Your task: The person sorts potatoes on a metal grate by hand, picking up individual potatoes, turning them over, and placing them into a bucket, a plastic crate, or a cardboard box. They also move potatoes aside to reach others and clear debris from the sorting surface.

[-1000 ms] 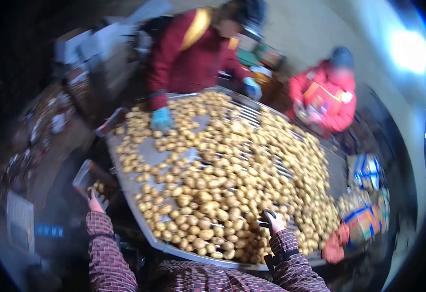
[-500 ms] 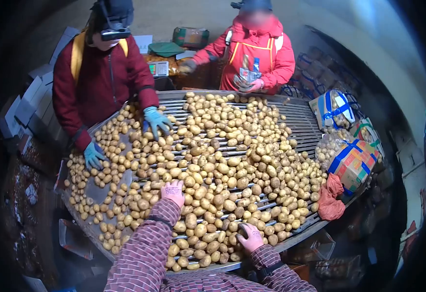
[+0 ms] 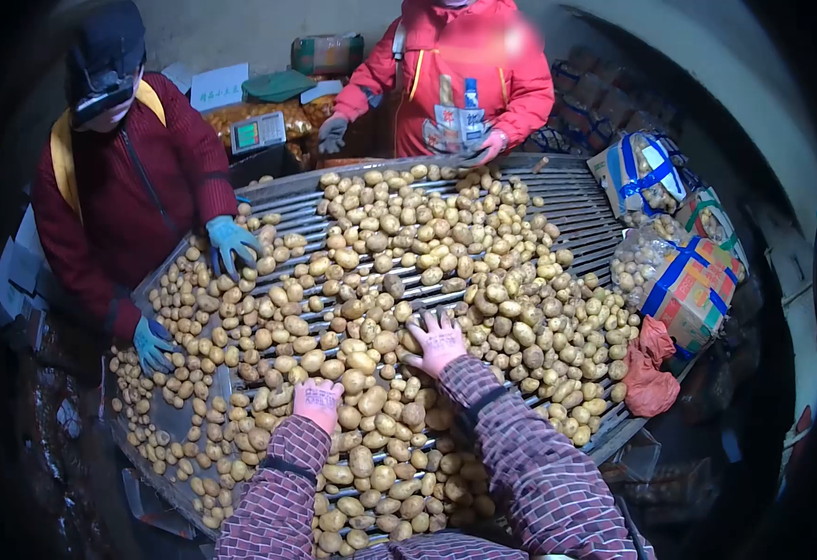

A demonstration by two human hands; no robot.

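Many potatoes lie over a slatted metal table. My left hand, in a pink glove, rests on the potatoes left of centre, its fingers bent over them; what lies under the fingertips is hidden. My right hand, also pink-gloved, is farther forward and to the right, its fingers spread on top of the potatoes and holding none.
A person in dark red with blue gloves reaches over the table's left side. Another person in a red jacket stands at the far edge. Taped bags and a box and a red cloth bag lie at right.
My right hand has moved forward from the near edge to the middle of the potatoes. My left hand is slightly nearer to me. The camera view has shifted.
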